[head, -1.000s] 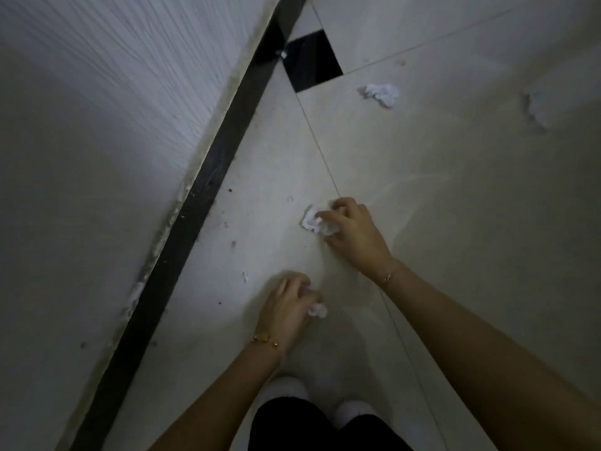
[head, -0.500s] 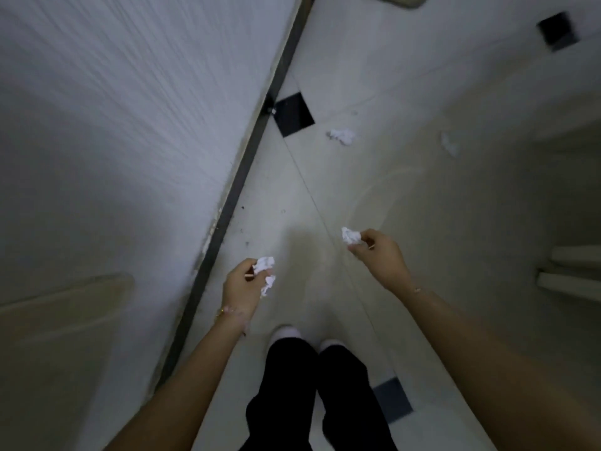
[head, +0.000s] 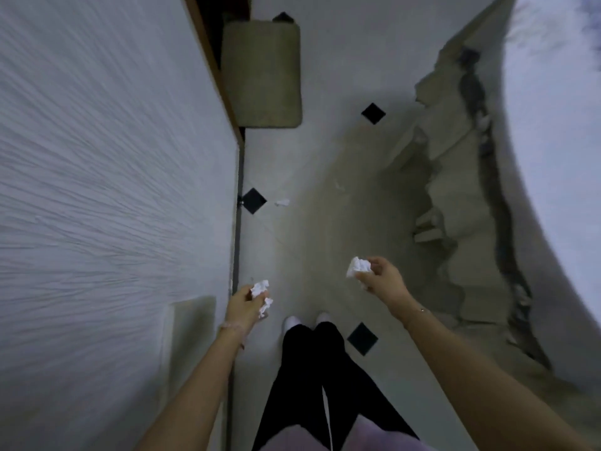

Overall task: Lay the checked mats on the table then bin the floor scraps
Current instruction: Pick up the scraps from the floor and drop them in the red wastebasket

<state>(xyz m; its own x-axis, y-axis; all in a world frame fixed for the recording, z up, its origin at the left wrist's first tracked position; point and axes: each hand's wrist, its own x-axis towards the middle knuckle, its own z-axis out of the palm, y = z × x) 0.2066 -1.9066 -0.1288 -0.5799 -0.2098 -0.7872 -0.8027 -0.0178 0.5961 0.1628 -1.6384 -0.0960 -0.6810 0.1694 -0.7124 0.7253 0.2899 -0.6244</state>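
Note:
I stand on a pale tiled floor (head: 312, 229) with black diamond insets. My left hand (head: 242, 307) grips crumpled white paper scraps (head: 261, 292) at waist height. My right hand (head: 380, 278) pinches another crumpled white scrap (head: 357, 266), held out in front. One more white scrap (head: 282, 202) lies on the floor ahead, beside a black diamond tile (head: 254, 200). A fainter scrap (head: 340, 185) lies farther right on the floor. No checked mats, table or bin are in view.
A textured white wall (head: 113, 174) runs along my left with a dark skirting strip (head: 236, 249). A beige floor mat (head: 261, 74) lies ahead by a doorway. Rumpled grey fabric (head: 461, 206) drapes down on the right.
I have risen from a crouch to standing. Both hands lifted their scraps off the floor and now hold them up. The view swung forward, showing the mat and fabric.

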